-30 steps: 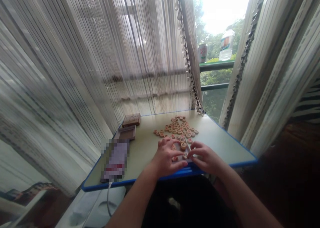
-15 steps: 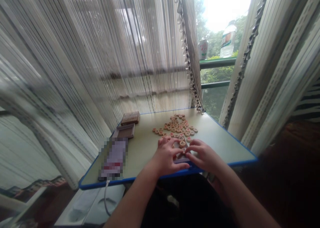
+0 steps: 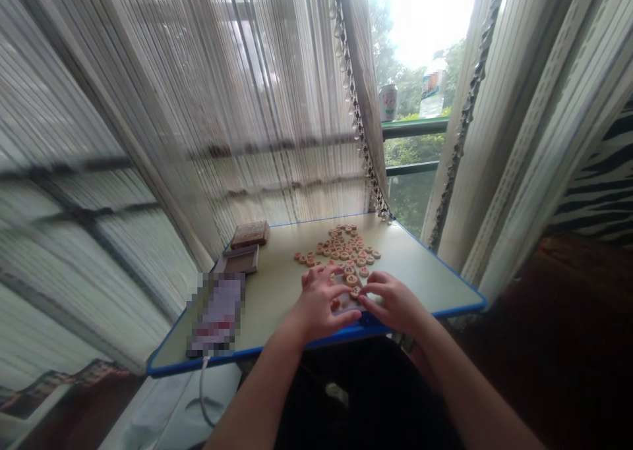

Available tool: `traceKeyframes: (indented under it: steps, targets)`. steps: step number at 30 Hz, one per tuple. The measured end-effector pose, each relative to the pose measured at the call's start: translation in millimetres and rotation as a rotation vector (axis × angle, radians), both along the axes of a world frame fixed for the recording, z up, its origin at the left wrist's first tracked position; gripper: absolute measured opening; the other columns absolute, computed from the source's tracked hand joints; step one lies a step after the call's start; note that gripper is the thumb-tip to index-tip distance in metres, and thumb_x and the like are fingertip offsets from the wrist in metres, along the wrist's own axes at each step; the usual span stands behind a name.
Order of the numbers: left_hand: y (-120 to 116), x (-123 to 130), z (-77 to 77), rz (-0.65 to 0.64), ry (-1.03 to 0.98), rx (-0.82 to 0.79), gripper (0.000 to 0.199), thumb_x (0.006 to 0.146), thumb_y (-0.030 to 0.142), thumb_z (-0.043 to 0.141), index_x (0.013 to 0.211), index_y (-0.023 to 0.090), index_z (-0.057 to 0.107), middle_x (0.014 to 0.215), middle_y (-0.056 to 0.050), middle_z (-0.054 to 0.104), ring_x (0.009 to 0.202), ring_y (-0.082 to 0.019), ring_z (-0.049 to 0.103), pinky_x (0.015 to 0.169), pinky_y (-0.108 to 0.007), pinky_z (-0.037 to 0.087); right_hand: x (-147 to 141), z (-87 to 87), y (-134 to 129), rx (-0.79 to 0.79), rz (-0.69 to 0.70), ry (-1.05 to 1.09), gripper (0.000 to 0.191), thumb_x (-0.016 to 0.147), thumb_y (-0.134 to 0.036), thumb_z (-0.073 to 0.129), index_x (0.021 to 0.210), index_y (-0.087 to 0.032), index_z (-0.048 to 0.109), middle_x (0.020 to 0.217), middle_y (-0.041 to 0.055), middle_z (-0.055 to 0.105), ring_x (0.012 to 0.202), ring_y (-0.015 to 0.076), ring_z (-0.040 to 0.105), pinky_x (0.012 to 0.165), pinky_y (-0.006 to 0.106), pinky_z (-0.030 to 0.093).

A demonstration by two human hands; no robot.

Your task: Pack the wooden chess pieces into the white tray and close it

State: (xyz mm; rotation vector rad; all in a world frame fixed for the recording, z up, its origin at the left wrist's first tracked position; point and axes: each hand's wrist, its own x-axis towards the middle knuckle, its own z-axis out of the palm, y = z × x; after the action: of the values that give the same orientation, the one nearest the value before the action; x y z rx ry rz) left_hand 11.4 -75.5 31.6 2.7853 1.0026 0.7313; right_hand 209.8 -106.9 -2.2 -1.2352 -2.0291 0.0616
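Observation:
Many round wooden pieces with red or dark characters lie in a loose pile (image 3: 341, 247) on the pale table. Nearer me, a shallow tray (image 3: 360, 284) at the front edge holds several pieces in a row. My left hand (image 3: 319, 302) reaches over the tray's left part with fingers spread, its fingertips near the pieces. On the right, my right hand (image 3: 388, 297) has its thumb and forefinger beside a piece (image 3: 355, 292) at the near end of the row. Both hands' fingers are apart. Part of the tray is hidden beneath my left hand.
An open wooden box part (image 3: 241, 261) and a carved lid (image 3: 250, 234) lie at the table's left. A pixelated phone (image 3: 217, 315) with a white cable is at the front left. A can (image 3: 388, 103) and bottle (image 3: 434, 89) stand by the window.
The view has shifted slightly, moving the scene left. The near piece by my fingertips shows more fully now. My hands stay over the tray.

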Motion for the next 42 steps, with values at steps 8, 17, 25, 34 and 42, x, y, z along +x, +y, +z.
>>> traceKeyframes:
  steps: [8, 17, 25, 34, 42]
  targets:
    - [2.8, 2.3, -6.5, 0.000, 0.013, -0.011, 0.039, 0.068, 0.056, 0.059, 0.096, 0.031, 0.068, 0.127, -0.003, 0.044, 0.115, -0.031, 0.032, 0.095, -0.047, 0.025, 0.6, -0.9, 0.2, -0.019, 0.013, 0.008, 0.018, 0.081, -0.030, 0.052, 0.082, -0.022, 0.068, 0.084, 0.0056, 0.058, 0.082, 0.0166, 0.057, 0.077, 0.029, 0.046]
    - [3.4, 1.4, -6.1, -0.009, 0.011, 0.013, 0.039, 0.069, 0.054, 0.060, 0.100, 0.031, 0.067, 0.126, -0.003, 0.045, 0.113, -0.030, 0.034, 0.095, -0.046, 0.026, 4.1, 0.1, 0.1, -0.058, 0.001, 0.092, 0.024, 0.085, -0.030, 0.045, 0.091, -0.020, 0.066, 0.083, 0.0050, 0.061, 0.070, 0.0132, 0.058, 0.067, 0.025, 0.046]
    - [4.3, 1.7, -6.3, -0.009, 0.013, -0.004, 0.039, 0.068, 0.056, 0.059, 0.096, 0.031, 0.068, 0.124, -0.003, 0.047, 0.112, -0.030, 0.036, 0.095, -0.047, 0.027, 2.6, 1.1, 0.7, -0.095, 0.005, 0.045, 0.027, 0.086, -0.033, 0.043, 0.083, -0.021, 0.067, 0.076, 0.0038, 0.060, 0.066, 0.0129, 0.057, 0.063, 0.024, 0.044]
    - [5.9, 2.3, -9.4, 0.000, -0.002, 0.004, 0.037, 0.070, 0.056, 0.058, 0.095, 0.031, 0.068, 0.124, -0.003, 0.047, 0.114, -0.030, 0.035, 0.097, -0.048, 0.025, 1.8, 1.5, 0.6, -0.142, 0.014, 0.021, 0.025, 0.085, -0.032, 0.044, 0.083, -0.021, 0.067, 0.077, 0.0038, 0.060, 0.069, 0.0136, 0.057, 0.067, 0.025, 0.044]
    - [4.0, 2.3, -6.4, 0.029, -0.083, 0.027, 0.049, 0.065, 0.060, 0.060, 0.100, 0.026, 0.065, 0.115, -0.006, 0.052, 0.111, -0.027, 0.038, 0.095, -0.042, 0.028, 3.2, -1.7, 2.3, -0.097, 0.007, 0.063, 0.024, 0.083, -0.033, 0.046, 0.090, -0.021, 0.066, 0.084, 0.0045, 0.063, 0.071, 0.0143, 0.059, 0.066, 0.026, 0.046]
